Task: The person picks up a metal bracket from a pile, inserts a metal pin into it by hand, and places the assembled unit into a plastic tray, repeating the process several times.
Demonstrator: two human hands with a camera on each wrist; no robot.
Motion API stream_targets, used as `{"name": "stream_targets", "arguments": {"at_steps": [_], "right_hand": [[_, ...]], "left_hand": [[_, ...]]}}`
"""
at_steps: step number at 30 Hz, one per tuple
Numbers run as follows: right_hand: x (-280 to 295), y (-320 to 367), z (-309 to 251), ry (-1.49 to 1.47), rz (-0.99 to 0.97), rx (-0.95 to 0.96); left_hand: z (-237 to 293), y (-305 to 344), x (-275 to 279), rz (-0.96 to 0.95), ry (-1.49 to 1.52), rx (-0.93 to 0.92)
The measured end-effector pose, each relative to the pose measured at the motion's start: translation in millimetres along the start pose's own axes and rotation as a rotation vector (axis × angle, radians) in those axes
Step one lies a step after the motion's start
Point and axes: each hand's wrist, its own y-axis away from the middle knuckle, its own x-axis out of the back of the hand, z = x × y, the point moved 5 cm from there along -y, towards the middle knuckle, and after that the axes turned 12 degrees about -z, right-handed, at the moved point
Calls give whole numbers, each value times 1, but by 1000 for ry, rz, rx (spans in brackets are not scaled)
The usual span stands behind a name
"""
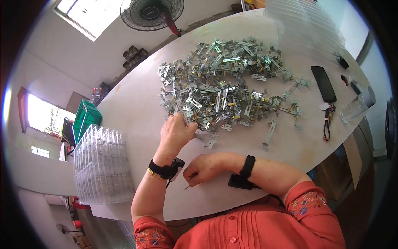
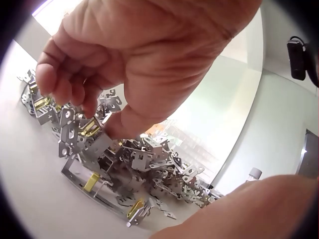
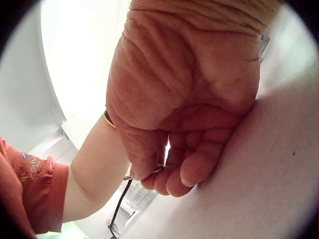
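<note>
At the near left edge of a heap of small metal parts is my left hand. In the left wrist view, its thumb and curled fingers reach down among metal parts, some with yellow pieces; whether it grips one cannot be told. My right hand rests on the table near its front edge, pinching a thin metal rod. The right wrist view shows this rod between thumb and fingers, the other fingers curled.
Stacked clear plastic trays stand at the left, and more clear trays at the back right. A phone, a corded strap and a clear bottle lie on the right. A loose metal part lies right of the hands.
</note>
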Motion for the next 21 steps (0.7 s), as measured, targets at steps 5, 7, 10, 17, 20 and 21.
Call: {"name": "stream_targets", "arguments": {"at_steps": [5,7,10,17,20,21], "right_hand": [[-1,-2,2,-14,-9,2],[-1,-3,3,-13,-10,1],[-1,-3,4,-25,-6,21],[-1,-3,3,-36,-9,36],[0,-2,2,-40,-6,36],[0,-2,1,-39,-5,32]], "left_hand": [[-7,-4,1,31,-10,15],[-6,-4,4,53,-14,0],[-1,-1,15,-83,48,83],[-17,-11,20,37,86,21],[-13,-14,16,-114,39,60],[-13,-14,14,-129,58,57]]}}
